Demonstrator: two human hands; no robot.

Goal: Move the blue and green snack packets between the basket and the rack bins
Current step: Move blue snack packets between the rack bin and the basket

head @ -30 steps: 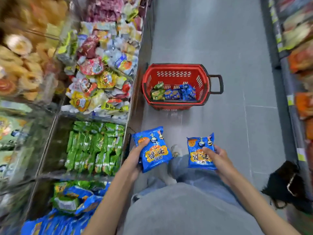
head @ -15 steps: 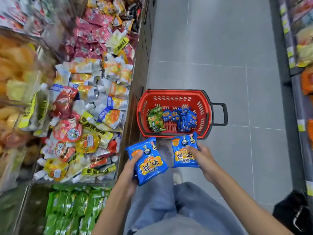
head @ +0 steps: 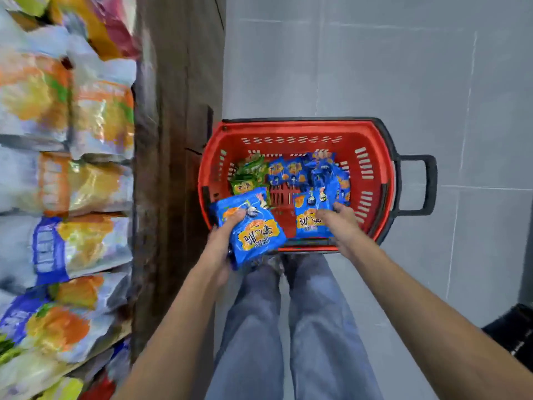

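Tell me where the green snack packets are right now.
In the head view, the green snack packets lie inside the red basket, at its left end, beside the loose blue packets.

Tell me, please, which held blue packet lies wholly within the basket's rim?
The right packet, in the right hand: it shows wholly inside the rim of the red basket; the left packet, in the left hand, hangs across it.

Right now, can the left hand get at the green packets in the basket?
Probably not yet. The left hand grips a blue packet over the near rim of the red basket, short of the green packets. The basket is open on top, so once it lets go the way looks free.
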